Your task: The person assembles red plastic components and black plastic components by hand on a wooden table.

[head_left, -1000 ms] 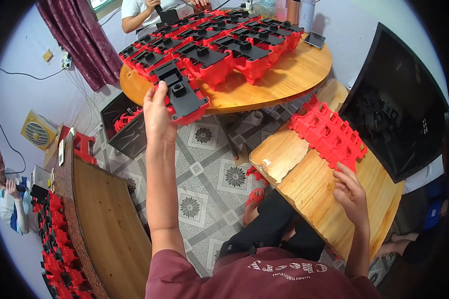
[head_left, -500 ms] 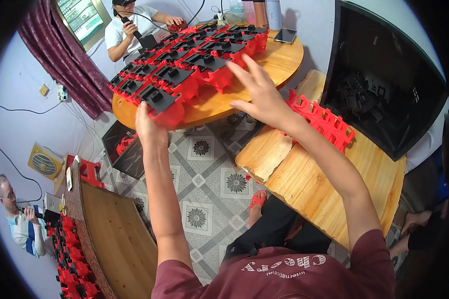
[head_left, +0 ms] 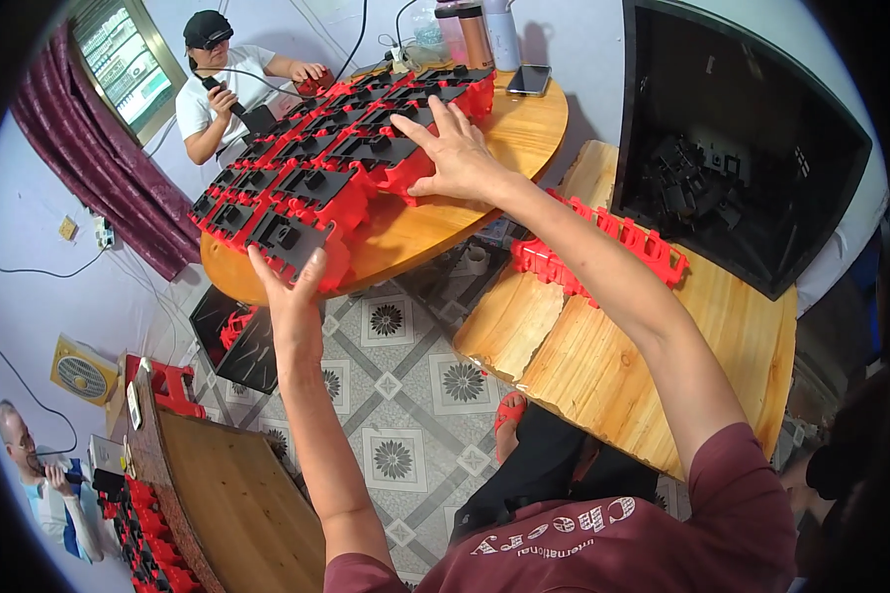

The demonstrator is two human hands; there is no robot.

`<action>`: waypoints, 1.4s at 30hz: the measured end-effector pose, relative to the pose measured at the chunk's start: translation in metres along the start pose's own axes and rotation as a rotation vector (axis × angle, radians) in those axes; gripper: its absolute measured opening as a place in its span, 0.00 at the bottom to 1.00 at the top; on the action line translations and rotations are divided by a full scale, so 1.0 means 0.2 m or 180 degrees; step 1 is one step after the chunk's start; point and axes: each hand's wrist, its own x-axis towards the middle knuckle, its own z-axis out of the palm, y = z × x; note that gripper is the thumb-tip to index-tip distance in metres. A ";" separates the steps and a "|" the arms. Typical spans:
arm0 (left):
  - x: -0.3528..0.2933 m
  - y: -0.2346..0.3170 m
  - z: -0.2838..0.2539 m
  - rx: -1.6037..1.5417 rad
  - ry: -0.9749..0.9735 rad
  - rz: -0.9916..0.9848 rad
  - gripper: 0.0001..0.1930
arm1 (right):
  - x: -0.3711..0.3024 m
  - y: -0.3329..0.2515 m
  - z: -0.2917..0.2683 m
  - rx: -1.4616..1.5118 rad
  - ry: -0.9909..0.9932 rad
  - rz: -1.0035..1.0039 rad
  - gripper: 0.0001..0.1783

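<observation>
Several red plastic parts with black plates on top stand in close rows (head_left: 316, 183) on a round wooden table (head_left: 524, 133). My left hand (head_left: 295, 311) is at the near left corner of the rows, thumb and fingers apart. It is up against the nearest black-topped red part (head_left: 292, 242); whether it presses on it I cannot tell. My right hand (head_left: 457, 163) reaches over the right side of the rows with fingers spread, its fingertips at a black plate (head_left: 378, 148) and the red side below. Neither hand is wrapped round a part.
Red plastic frames (head_left: 603, 247) lie on a wooden bench (head_left: 643, 366) at right, before a large black tray (head_left: 732, 148) holding black parts. A phone (head_left: 530, 79) and bottles (head_left: 475, 40) stand at the back. Two people sit at left, one across the round table, one beside more red parts (head_left: 148, 539).
The whole view has shifted slightly. My left hand's thumb and fingers have spread apart at the corner part. My right hand has moved left, closer in over the rows.
</observation>
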 end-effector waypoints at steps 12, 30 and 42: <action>0.03 -0.10 0.15 0.0801 0.0522 0.0155 0.60 | 0.06 0.14 -0.02 0.0242 -0.0448 0.0046 0.47; 0.22 -0.12 0.00 0.1865 0.0476 0.0871 0.44 | -0.91 0.47 -0.97 -0.0023 0.0519 0.0610 0.27; -0.65 -0.61 1.17 0.2014 -0.1803 0.1918 0.20 | -1.50 0.64 -0.69 0.1111 0.0436 0.3643 0.30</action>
